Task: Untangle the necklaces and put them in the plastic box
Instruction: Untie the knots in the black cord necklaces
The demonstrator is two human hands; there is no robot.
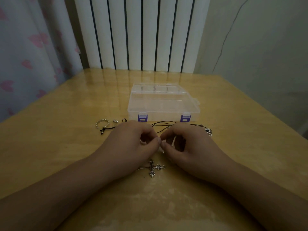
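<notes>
The left hand (pixel 133 140) and the right hand (pixel 185 144) meet fingertip to fingertip, fingers curled, each pinching the thin black cord (pixel 162 123) of the necklaces; the pinched part itself is hidden. The cord loops away behind both hands, running left to right. A cross pendant (pixel 152 167) lies flat just below the pinch, its long axis pointing away from the person. The plastic box (pixel 163 104) sits closed behind the hands.
</notes>
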